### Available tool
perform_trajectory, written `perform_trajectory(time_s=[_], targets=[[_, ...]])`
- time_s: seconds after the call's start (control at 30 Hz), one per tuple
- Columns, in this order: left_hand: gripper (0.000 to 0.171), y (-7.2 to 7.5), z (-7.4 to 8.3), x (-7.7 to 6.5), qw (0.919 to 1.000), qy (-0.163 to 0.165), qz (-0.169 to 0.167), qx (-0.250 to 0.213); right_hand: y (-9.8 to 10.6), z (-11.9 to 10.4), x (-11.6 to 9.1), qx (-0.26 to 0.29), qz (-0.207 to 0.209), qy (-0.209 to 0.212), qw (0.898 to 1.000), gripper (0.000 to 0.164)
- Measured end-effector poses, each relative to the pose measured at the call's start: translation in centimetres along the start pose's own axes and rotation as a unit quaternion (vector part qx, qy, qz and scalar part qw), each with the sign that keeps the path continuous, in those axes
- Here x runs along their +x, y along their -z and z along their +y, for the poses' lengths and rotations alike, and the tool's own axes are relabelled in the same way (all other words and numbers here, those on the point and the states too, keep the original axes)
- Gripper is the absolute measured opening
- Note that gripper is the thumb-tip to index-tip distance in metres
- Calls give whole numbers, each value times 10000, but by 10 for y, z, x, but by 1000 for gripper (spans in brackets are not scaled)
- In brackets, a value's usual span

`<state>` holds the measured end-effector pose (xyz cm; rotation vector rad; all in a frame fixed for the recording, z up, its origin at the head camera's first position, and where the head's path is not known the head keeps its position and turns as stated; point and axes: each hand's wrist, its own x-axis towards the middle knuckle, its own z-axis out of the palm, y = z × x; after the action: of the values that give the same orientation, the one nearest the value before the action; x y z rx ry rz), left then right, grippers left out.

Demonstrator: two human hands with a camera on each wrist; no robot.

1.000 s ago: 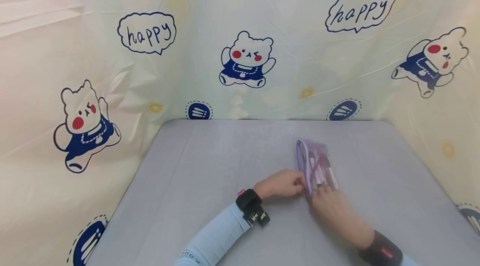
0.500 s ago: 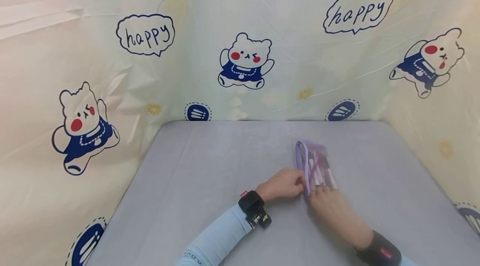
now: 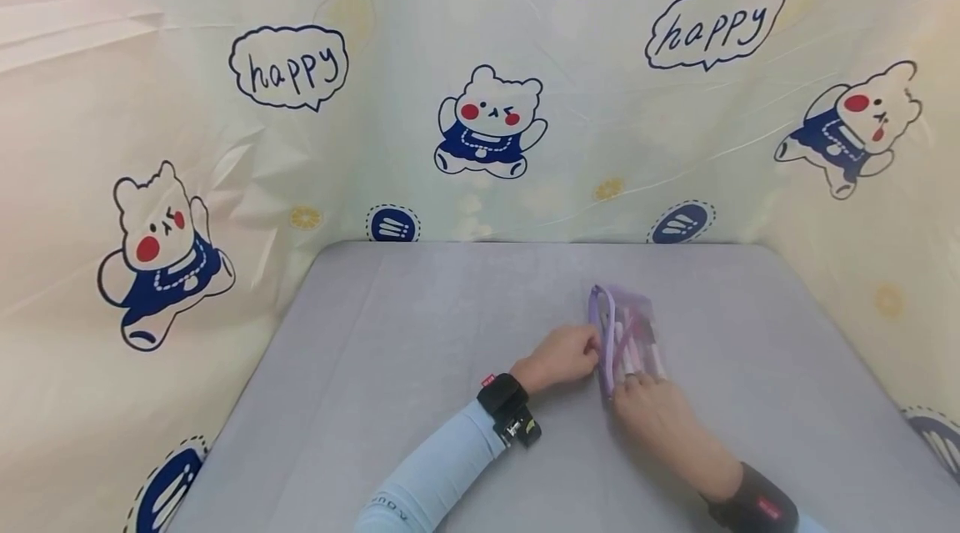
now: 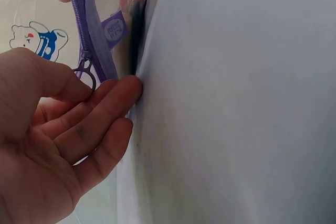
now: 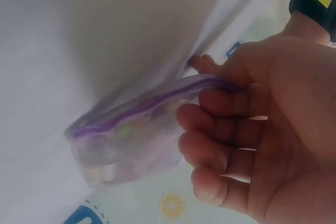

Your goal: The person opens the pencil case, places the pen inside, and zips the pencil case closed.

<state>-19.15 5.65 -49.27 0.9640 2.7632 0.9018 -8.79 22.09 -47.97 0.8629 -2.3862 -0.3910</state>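
Observation:
A see-through mesh pencil pouch [image 3: 637, 304] with a purple zipper [image 4: 79, 11] lies on the table right of the middle. Pens [image 3: 632, 354] show through its side. In the left wrist view, the thumb and fingers of my left hand [image 3: 561, 358] pinch the ring-shaped zipper pull [image 4: 94, 81], with a small purple tag [image 4: 115, 31] close by. My right hand [image 3: 663, 420] grips the near end of the pouch, its thumb and index finger at the zipper's end in the right wrist view. The zipper band is spread into a narrow loop.
The grey tabletop [image 3: 420, 316] reaches back to a pale curtain [image 3: 585, 124] printed with bears. The curtain also rises along the table's left and right sides. A black wrist camera [image 3: 517, 424] sits on the left wrist.
My left hand has moved a little away from me along the zipper. The pouch has shifted slightly left, and the right hand keeps its grip at the near end.

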Motion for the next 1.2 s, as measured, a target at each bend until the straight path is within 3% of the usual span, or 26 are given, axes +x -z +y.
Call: perform_trajectory(time_s=[0.2, 0.47, 0.77, 1.0, 1.2], targets=[[7, 3, -1, 4, 9995, 146, 133, -255, 5, 2, 3, 66, -125, 9, 9999, 29], [6, 7, -21, 14, 9970, 282, 649, -301, 18, -2, 9, 592, -672, 126, 9959, 19], [8, 17, -29, 23, 9939, 595, 706, -602, 20, -2, 11, 924, -456, 328, 9941, 21], [11, 20, -52, 37, 9872, 970, 1188, -446, 25, -5, 9, 1468, -949, 311, 9841, 20], [12, 21, -50, 40, 9798, 1311, 1382, -602, 25, -7, 9, 1762, -1022, 324, 9785, 19]])
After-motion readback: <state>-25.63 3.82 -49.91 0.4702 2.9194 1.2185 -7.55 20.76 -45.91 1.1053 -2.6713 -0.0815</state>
